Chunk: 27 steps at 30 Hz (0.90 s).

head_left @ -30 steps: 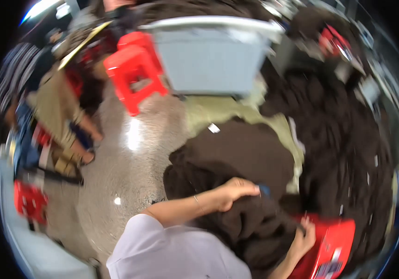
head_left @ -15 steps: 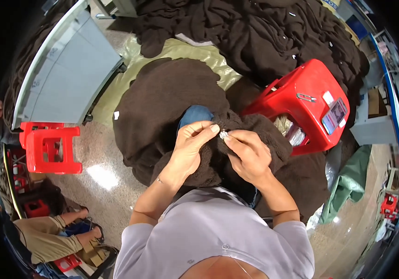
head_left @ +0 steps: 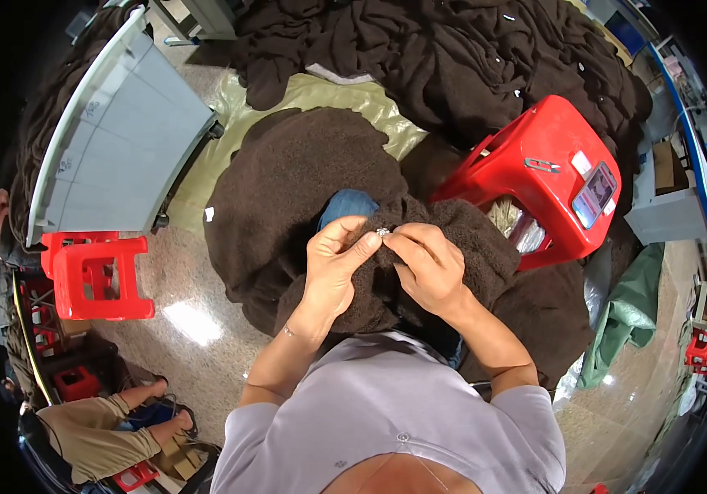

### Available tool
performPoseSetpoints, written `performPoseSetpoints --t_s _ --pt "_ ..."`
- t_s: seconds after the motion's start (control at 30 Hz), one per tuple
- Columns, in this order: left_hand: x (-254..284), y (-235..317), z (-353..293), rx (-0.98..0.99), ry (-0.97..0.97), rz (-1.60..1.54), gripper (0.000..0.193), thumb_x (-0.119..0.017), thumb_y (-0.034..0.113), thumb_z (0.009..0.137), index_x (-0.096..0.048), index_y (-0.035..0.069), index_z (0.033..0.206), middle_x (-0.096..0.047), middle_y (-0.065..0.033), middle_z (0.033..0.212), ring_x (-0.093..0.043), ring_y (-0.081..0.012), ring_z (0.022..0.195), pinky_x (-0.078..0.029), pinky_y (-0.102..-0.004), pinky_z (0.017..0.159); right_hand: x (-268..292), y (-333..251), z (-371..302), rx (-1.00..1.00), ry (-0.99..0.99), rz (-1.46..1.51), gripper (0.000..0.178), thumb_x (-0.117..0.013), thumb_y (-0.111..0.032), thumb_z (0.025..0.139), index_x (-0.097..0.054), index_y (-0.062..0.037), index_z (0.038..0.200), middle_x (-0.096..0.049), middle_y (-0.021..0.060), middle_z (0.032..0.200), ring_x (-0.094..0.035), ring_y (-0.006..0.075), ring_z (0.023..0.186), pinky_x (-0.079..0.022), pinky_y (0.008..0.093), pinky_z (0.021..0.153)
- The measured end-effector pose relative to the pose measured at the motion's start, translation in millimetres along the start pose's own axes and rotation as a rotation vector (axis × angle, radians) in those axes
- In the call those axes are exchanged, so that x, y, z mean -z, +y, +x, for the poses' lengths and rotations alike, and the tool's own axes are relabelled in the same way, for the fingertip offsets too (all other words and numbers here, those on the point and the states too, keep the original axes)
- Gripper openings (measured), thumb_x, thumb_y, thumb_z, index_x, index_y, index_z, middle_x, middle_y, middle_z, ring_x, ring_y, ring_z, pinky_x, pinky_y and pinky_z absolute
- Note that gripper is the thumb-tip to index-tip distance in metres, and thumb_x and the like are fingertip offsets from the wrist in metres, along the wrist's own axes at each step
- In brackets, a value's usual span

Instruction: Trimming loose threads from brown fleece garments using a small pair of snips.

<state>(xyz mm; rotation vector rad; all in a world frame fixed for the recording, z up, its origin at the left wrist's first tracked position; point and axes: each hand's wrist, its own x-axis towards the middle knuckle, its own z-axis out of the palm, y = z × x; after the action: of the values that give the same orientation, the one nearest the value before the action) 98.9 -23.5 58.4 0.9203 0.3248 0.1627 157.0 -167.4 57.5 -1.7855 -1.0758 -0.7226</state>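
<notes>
On my lap lies a dark brown fleece garment [head_left: 304,165], bunched up around my hands. A small glittering silvery piece [head_left: 383,232] sits against the fleece, between the fingertips of both hands; whether it is a button I cannot make out. My left hand [head_left: 333,263] pinches at its left side with thumb and forefinger. From the right, my right hand [head_left: 432,265] is closed in a pinch on the same piece, its other fingers curled in. A patch of blue cloth [head_left: 345,206] shows just beyond my left hand.
At right stands a red stool [head_left: 567,148] bearing thread snips [head_left: 542,165] and a phone [head_left: 595,196]. Brown fabric [head_left: 436,66] is heaped beyond. A grey panel [head_left: 123,140] on casters and another red stool [head_left: 106,280] are left. A seated person's legs [head_left: 106,428] show lower left.
Both hands have moved slightly left with the silvery piece, which is now down against the fleece. My right hand's fingers have closed in nearer to my left fingertips.
</notes>
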Motion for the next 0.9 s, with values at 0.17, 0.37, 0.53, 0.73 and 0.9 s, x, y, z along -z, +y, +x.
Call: performPoseSetpoints --t_s 0.17,0.37,0.53,0.73,0.9 --pt "13.8 8.7 3.7 -0.291 -0.11 0.452 0.017 -0.072 -0.009 0.077 -0.068 0.0 0.09 -0.067 -0.0049 0.089 -0.063 -0.0107 0.079 -0.053 -0.0239 0.076 8.8 1.2 14.5 -0.372 -0.241 0.318 0.039 -0.061 0.011 0.061 -0.064 -0.0007 0.098 -0.061 0.0117 0.095 -0.063 0.0283 0.079 -0.052 0.0336 0.069" --pt "23.9 25.8 -0.2 -0.328 -0.322 0.641 0.017 -0.07 -0.012 0.075 -0.068 -0.001 0.087 -0.067 -0.0066 0.082 -0.064 -0.0123 0.079 -0.053 -0.0241 0.072 21.4 12.3 27.9 -0.532 -0.705 0.566 0.019 -0.059 0.0 0.069 -0.054 0.0014 0.086 -0.053 0.0161 0.068 -0.056 0.0252 0.059 -0.041 0.0366 0.055" --pt "11.9 12.3 -14.1 -0.648 -0.061 0.862 0.019 -0.068 -0.014 0.071 -0.066 -0.001 0.086 -0.067 -0.0116 0.079 -0.066 -0.0188 0.076 -0.053 -0.0285 0.068 8.9 -14.2 14.5 -0.594 -0.391 0.427 0.012 -0.062 -0.002 0.07 -0.053 0.0023 0.077 -0.048 0.0156 0.062 -0.05 0.0233 0.05 -0.037 0.0343 0.047" --pt "5.4 -12.9 -19.7 -0.553 0.057 0.64 0.027 -0.059 -0.016 0.077 -0.067 -0.001 0.098 -0.069 -0.0135 0.092 -0.066 -0.0216 0.079 -0.05 -0.0251 0.072 -19.5 -19.4 -6.5 -0.229 0.022 0.024 0.019 -0.069 0.004 0.065 -0.058 -0.0004 0.08 -0.049 0.0104 0.064 -0.053 0.0281 0.051 -0.043 0.0359 0.046" --pt "7.6 4.7 -5.7 -0.506 -0.192 0.806 0.048 -0.047 -0.019 0.078 -0.064 0.001 0.119 -0.068 -0.0167 0.103 -0.067 -0.0235 0.091 -0.05 -0.0287 0.08 -17.3 -18.9 -2.1 -0.187 -0.065 0.023 0.031 -0.069 0.004 0.066 -0.059 0.0003 0.095 -0.054 0.0123 0.072 -0.059 0.0286 0.061 -0.048 0.0353 0.053"
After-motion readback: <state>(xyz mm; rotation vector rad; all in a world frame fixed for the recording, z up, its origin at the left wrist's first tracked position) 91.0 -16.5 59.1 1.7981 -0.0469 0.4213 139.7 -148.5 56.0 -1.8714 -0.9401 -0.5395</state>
